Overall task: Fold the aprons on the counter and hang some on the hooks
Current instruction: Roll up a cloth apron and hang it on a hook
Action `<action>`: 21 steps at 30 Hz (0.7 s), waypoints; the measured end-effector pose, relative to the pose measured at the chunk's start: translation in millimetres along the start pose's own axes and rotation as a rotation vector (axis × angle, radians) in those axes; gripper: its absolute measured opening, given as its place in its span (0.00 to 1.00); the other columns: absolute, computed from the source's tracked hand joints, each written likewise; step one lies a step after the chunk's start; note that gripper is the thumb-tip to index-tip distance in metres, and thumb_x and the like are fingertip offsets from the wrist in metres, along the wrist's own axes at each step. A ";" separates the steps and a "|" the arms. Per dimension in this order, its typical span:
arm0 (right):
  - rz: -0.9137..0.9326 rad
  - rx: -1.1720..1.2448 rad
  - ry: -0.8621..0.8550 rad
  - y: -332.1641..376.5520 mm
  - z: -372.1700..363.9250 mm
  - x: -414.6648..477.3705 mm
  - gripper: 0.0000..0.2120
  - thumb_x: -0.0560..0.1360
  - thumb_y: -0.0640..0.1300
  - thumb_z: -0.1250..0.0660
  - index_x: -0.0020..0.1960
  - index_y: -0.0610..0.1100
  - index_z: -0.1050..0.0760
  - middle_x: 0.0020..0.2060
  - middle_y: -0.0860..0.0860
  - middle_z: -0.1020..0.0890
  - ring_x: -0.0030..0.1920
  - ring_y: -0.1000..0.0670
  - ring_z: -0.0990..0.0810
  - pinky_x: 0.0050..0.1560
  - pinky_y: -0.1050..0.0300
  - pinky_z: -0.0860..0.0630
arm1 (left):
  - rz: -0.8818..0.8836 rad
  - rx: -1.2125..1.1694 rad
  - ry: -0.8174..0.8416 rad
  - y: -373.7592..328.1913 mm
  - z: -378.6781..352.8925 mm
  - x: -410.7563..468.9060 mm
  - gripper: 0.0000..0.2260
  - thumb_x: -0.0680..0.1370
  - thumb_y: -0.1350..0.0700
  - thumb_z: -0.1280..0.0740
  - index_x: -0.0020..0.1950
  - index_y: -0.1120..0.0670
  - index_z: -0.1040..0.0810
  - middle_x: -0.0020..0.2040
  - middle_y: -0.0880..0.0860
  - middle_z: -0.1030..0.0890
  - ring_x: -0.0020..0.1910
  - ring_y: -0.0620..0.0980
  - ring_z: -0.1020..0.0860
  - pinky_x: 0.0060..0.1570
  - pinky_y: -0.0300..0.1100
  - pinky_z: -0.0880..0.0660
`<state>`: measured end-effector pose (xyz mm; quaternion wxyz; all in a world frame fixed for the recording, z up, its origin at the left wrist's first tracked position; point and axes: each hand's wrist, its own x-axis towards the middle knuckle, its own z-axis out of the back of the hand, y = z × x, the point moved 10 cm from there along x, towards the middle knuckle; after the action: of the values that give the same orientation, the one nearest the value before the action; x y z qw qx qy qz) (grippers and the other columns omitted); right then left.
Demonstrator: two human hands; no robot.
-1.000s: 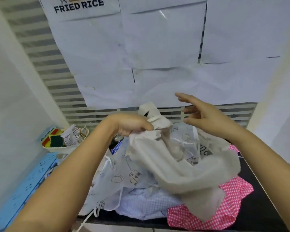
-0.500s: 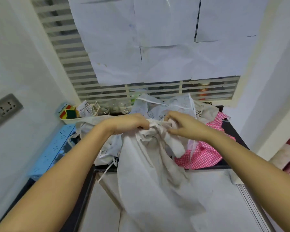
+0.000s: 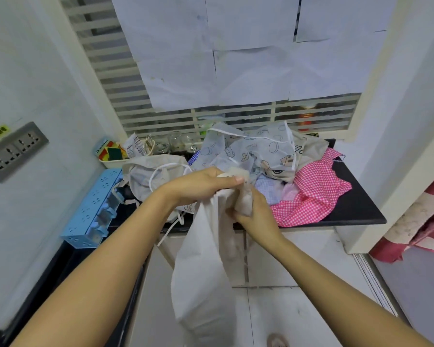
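A plain off-white apron (image 3: 203, 266) hangs down in front of the counter toward the floor. My left hand (image 3: 198, 184) grips its bunched top edge, and my right hand (image 3: 256, 211) grips a fold of the same cloth just below and to the right. On the black counter (image 3: 356, 211) lies a heap of other aprons: a pale printed apron (image 3: 258, 149), a pink checked apron (image 3: 313, 191), and a beige apron with white ties (image 3: 156, 171) at the left. No hooks are in view.
A blue perforated rack (image 3: 93, 209) lies at the counter's left end. Behind it stand a tray of sponges and packets (image 3: 118, 151) and some glasses (image 3: 176, 141). A socket strip (image 3: 13, 151) is on the left wall. Red cloth (image 3: 421, 221) hangs at the right.
The off-white apron came off the heap and now hangs over the counter's front edge. My right hand, open a second ago, closed on the cloth and slid lower. The view drew back.
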<state>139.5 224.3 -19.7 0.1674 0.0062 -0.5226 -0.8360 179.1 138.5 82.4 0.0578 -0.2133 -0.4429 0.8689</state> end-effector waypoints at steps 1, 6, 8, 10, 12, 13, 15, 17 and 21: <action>-0.036 0.009 -0.021 -3.0 0.6 4.8 0.24 0.69 0.54 0.34 0.64 0.56 0.31 0.55 0.54 0.21 0.54 0.52 0.21 0.48 0.52 0.21 | -0.006 -0.003 0.011 -0.6 -0.6 -2.9 0.29 0.82 0.55 0.41 0.20 0.48 0.24 0.22 0.41 0.26 0.25 0.36 0.27 0.31 0.24 0.34; -0.037 -0.029 -0.002 8.2 40.9 20.2 0.08 0.73 0.35 0.36 0.49 0.40 0.21 0.38 0.48 0.20 0.38 0.50 0.24 0.39 0.57 0.30 | 0.094 0.164 -0.102 35.9 40.7 -20.9 0.19 0.74 0.43 0.29 0.40 0.60 0.22 0.34 0.48 0.23 0.34 0.43 0.27 0.34 0.29 0.35; -0.048 -0.097 0.156 21.7 59.1 23.4 0.10 0.74 0.33 0.37 0.40 0.44 0.22 0.31 0.52 0.23 0.31 0.56 0.27 0.34 0.61 0.32 | 0.165 0.335 -0.235 68.8 69.5 -23.8 0.16 0.75 0.47 0.30 0.34 0.57 0.24 0.27 0.48 0.27 0.27 0.43 0.31 0.25 0.30 0.38; -0.125 -0.273 0.434 26.1 63.1 16.4 0.15 0.74 0.33 0.38 0.32 0.49 0.25 0.26 0.55 0.26 0.26 0.57 0.30 0.28 0.66 0.35 | 0.252 0.413 -0.340 102.6 91.0 -26.8 0.14 0.76 0.49 0.30 0.35 0.56 0.21 0.26 0.49 0.29 0.25 0.44 0.33 0.23 0.32 0.41; -0.153 -0.417 0.634 29.2 65.3 6.7 0.19 0.71 0.33 0.35 0.25 0.47 0.27 0.22 0.56 0.28 0.24 0.57 0.33 0.27 0.64 0.37 | 0.308 0.432 -0.308 126.5 90.2 -23.4 0.10 0.76 0.50 0.29 0.40 0.56 0.18 0.30 0.50 0.25 0.27 0.45 0.31 0.25 0.35 0.38; -0.162 -0.441 0.668 33.9 67.3 4.9 0.19 0.70 0.32 0.35 0.24 0.47 0.27 0.21 0.56 0.28 0.23 0.57 0.33 0.27 0.65 0.37 | 0.325 0.455 -0.249 135.5 82.5 -19.6 0.08 0.76 0.52 0.29 0.43 0.56 0.17 0.33 0.51 0.22 0.30 0.47 0.28 0.29 0.36 0.36; -0.163 -0.413 0.675 48.3 69.9 6.5 0.17 0.71 0.31 0.36 0.27 0.45 0.27 0.21 0.56 0.27 0.22 0.60 0.32 0.26 0.69 0.37 | 0.255 0.432 -0.155 136.2 59.8 -7.4 0.05 0.74 0.57 0.29 0.49 0.56 0.18 0.42 0.52 0.19 0.40 0.51 0.23 0.38 0.38 0.30; -0.125 -0.386 0.716 66.0 65.2 6.7 0.17 0.72 0.30 0.37 0.28 0.45 0.28 0.20 0.58 0.28 0.22 0.61 0.32 0.28 0.70 0.36 | 0.125 0.257 -0.144 121.4 34.6 3.1 0.10 0.72 0.60 0.27 0.51 0.50 0.19 0.48 0.52 0.17 0.46 0.49 0.20 0.49 0.41 0.26; -0.072 -0.378 0.823 92.0 50.4 0.6 0.14 0.73 0.31 0.40 0.33 0.43 0.27 0.25 0.57 0.26 0.26 0.59 0.31 0.33 0.67 0.34 | -0.060 0.000 -0.143 75.6 -15.9 9.6 0.16 0.72 0.48 0.28 0.46 0.62 0.21 0.39 0.54 0.21 0.38 0.45 0.25 0.41 0.40 0.31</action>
<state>154.8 231.5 83.8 0.3302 0.3254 -0.2504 -0.8499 183.9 107.7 11.0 0.0522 -0.1373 -0.4521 0.8798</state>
